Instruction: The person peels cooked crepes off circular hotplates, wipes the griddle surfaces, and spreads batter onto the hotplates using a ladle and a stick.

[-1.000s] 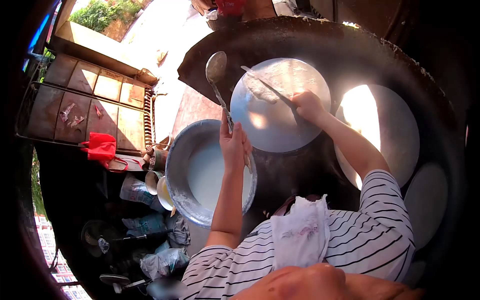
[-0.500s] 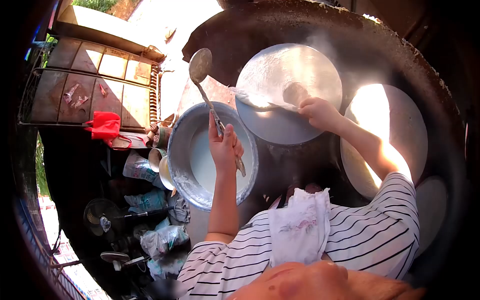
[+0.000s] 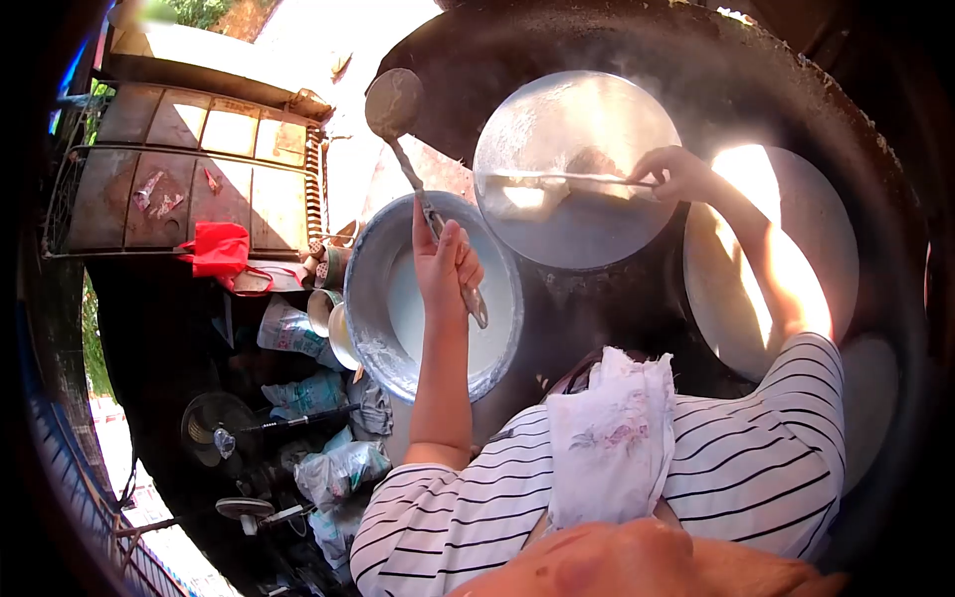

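My left hand (image 3: pixel 450 267) is closed round the handle of a metal ladle (image 3: pixel 394 102), held upward above the left side of the basin. Below it, the wide grey basin (image 3: pixel 360 323) holds a milky white liquid (image 3: pixel 406 313). With bent fingers, my right hand (image 3: pixel 679 174) grips the right end of a long thin stick (image 3: pixel 572 177). This stick stretches sideways over a round, pale, steaming disc (image 3: pixel 542 124); whether it touches the surface I cannot tell. Bright sunlight and a darker patch show on the disc.
Another large round disc (image 3: pixel 811 224) lies to the right, partly behind my right arm. A dark curved rim (image 3: pixel 786 70) surrounds the cooking area. On the left are a tiled rack (image 3: pixel 169 194), a red bag (image 3: pixel 219 249), several plastic bags (image 3: pixel 338 473) and a fan (image 3: pixel 211 430).
My right hand has moved right and slightly up. The whitish, cloth-like strip stretching left from it no longer shows; a thin straight stick does. My left hand still holds the ladle.
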`<state>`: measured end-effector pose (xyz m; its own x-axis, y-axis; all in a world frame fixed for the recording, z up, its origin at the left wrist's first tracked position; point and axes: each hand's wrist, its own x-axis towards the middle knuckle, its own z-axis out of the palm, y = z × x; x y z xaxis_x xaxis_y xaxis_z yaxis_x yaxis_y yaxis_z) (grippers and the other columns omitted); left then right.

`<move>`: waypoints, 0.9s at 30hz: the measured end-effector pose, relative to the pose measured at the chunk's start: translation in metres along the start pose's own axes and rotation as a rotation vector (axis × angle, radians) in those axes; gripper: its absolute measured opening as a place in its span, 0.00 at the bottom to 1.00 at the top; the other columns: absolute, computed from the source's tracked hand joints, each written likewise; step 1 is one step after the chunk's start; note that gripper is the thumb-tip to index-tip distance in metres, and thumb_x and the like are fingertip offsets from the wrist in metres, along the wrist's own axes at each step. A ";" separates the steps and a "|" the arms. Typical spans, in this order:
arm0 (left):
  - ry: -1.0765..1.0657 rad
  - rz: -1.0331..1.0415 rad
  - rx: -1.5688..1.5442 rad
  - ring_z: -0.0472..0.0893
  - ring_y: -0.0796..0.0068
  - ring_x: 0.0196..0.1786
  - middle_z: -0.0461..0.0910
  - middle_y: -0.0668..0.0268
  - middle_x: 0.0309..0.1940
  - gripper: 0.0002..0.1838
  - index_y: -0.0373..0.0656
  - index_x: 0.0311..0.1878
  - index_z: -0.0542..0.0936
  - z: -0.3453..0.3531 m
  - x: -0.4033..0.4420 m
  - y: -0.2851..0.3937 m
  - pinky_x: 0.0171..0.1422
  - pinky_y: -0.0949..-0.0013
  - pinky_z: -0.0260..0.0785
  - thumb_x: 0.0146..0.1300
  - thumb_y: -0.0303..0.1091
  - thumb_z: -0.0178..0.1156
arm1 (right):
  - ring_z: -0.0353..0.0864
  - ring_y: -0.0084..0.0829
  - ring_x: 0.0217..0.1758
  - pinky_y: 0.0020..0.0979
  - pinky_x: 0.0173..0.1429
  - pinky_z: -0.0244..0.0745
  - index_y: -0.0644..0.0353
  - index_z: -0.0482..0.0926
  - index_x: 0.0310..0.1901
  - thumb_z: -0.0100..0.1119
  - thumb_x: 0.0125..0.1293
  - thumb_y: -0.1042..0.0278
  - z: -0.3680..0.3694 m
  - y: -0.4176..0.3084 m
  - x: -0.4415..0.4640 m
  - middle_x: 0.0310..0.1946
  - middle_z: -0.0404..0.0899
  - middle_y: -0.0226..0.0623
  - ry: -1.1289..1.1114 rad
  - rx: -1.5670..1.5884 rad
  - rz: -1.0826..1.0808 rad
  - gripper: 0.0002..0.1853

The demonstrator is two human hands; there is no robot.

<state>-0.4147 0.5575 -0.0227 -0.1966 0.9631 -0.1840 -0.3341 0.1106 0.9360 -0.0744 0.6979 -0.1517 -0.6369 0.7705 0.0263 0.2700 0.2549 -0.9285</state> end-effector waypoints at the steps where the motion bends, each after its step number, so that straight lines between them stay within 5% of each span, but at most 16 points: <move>1: -0.053 -0.023 -0.142 0.59 0.87 0.13 0.61 0.74 0.20 0.29 0.65 0.71 0.57 0.009 0.009 -0.003 0.14 0.81 0.52 0.70 0.33 0.53 | 0.72 0.27 0.26 0.28 0.32 0.70 0.60 0.85 0.37 0.60 0.40 0.80 0.009 -0.001 0.007 0.32 0.81 0.35 0.061 -0.079 -0.006 0.18; 4: -0.329 -0.051 -0.515 0.58 0.87 0.15 0.61 0.73 0.22 0.23 0.66 0.68 0.62 0.023 0.025 -0.007 0.14 0.83 0.54 0.73 0.34 0.47 | 0.75 0.28 0.30 0.28 0.34 0.71 0.59 0.85 0.38 0.59 0.41 0.83 0.020 -0.002 -0.006 0.33 0.81 0.35 -0.020 -0.157 -0.196 0.18; 6: -0.442 -0.120 -0.700 0.59 0.87 0.15 0.61 0.70 0.25 0.21 0.65 0.68 0.64 0.010 0.002 -0.007 0.14 0.83 0.56 0.74 0.35 0.45 | 0.76 0.27 0.31 0.27 0.34 0.71 0.60 0.85 0.38 0.59 0.41 0.83 0.015 -0.020 -0.050 0.34 0.82 0.34 -0.093 -0.071 -0.036 0.19; 8: -0.537 -0.251 -0.905 0.60 0.87 0.14 0.60 0.71 0.21 0.07 0.51 0.50 0.67 0.016 0.008 -0.011 0.14 0.82 0.57 0.72 0.37 0.49 | 0.77 0.26 0.33 0.25 0.35 0.71 0.62 0.84 0.39 0.59 0.40 0.83 0.012 0.001 -0.066 0.35 0.82 0.35 -0.020 0.000 -0.069 0.19; 10: -0.647 -0.395 -1.117 0.61 0.87 0.13 0.60 0.73 0.17 0.14 0.38 0.33 0.70 0.034 0.017 -0.013 0.14 0.81 0.59 0.70 0.39 0.53 | 0.77 0.30 0.34 0.26 0.38 0.72 0.63 0.83 0.40 0.59 0.40 0.82 0.031 -0.022 -0.067 0.38 0.82 0.36 0.300 0.104 -0.134 0.20; 11: -0.619 -0.422 -1.216 0.62 0.87 0.12 0.59 0.74 0.14 0.20 0.45 0.23 0.61 0.050 0.016 -0.011 0.13 0.80 0.60 0.68 0.40 0.56 | 0.78 0.32 0.36 0.29 0.41 0.74 0.64 0.83 0.40 0.57 0.41 0.83 0.040 -0.006 -0.055 0.41 0.81 0.38 0.204 -0.096 -0.042 0.19; 15: -0.809 -0.406 -1.258 0.62 0.88 0.10 0.61 0.74 0.15 0.19 0.41 0.25 0.66 0.024 -0.001 0.001 0.10 0.81 0.61 0.66 0.41 0.59 | 0.80 0.36 0.40 0.32 0.45 0.75 0.63 0.83 0.35 0.55 0.42 0.86 0.088 -0.069 -0.141 0.39 0.81 0.35 0.326 -0.475 -0.161 0.16; 16: -0.880 -0.292 -1.112 0.61 0.89 0.10 0.61 0.73 0.17 0.13 0.45 0.39 0.65 0.001 -0.005 0.010 0.11 0.82 0.60 0.67 0.42 0.56 | 0.80 0.37 0.40 0.33 0.44 0.75 0.63 0.83 0.34 0.55 0.42 0.86 0.104 -0.091 -0.169 0.37 0.81 0.35 0.364 -0.473 -0.087 0.16; 18: -0.984 -0.038 -0.822 0.59 0.90 0.11 0.61 0.71 0.20 0.24 0.54 0.67 0.63 -0.052 -0.011 0.029 0.11 0.85 0.58 0.70 0.44 0.51 | 0.80 0.31 0.37 0.30 0.42 0.75 0.65 0.82 0.33 0.56 0.40 0.86 0.168 -0.100 -0.187 0.36 0.81 0.37 0.633 -0.352 0.061 0.15; 19: -0.967 0.022 -0.765 0.60 0.88 0.11 0.62 0.70 0.21 0.26 0.60 0.70 0.56 -0.065 -0.015 0.038 0.11 0.84 0.58 0.71 0.45 0.49 | 0.78 0.23 0.33 0.25 0.39 0.73 0.65 0.81 0.37 0.57 0.43 0.85 0.220 -0.095 -0.161 0.36 0.82 0.37 0.781 0.057 0.169 0.15; 22: -0.877 0.154 -0.643 0.60 0.84 0.12 0.63 0.68 0.22 0.32 0.70 0.74 0.43 -0.098 -0.031 0.068 0.12 0.81 0.58 0.71 0.48 0.45 | 0.74 0.17 0.26 0.18 0.26 0.67 0.61 0.69 0.55 0.52 0.60 0.78 0.312 -0.131 -0.007 0.37 0.81 0.36 0.642 0.849 0.255 0.19; 24: -0.914 0.195 -0.580 0.60 0.84 0.13 0.62 0.68 0.22 0.30 0.69 0.74 0.46 -0.131 -0.038 0.093 0.13 0.81 0.58 0.72 0.48 0.43 | 0.71 0.17 0.20 0.20 0.20 0.65 0.62 0.65 0.55 0.47 0.70 0.67 0.363 -0.097 0.087 0.36 0.80 0.39 0.731 0.761 0.259 0.15; 27: -0.845 0.296 -0.449 0.60 0.85 0.14 0.62 0.69 0.23 0.27 0.69 0.73 0.49 -0.182 -0.047 0.112 0.14 0.81 0.58 0.73 0.46 0.41 | 0.64 0.15 0.17 0.19 0.18 0.60 0.53 0.64 0.56 0.46 0.72 0.62 0.397 -0.081 0.102 0.29 0.73 0.30 0.867 0.870 0.346 0.14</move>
<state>-0.6110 0.4800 0.0366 0.3336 0.8143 0.4750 -0.7290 -0.0966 0.6776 -0.4478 0.5243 -0.2211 0.1383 0.9312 -0.3373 -0.4429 -0.2465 -0.8620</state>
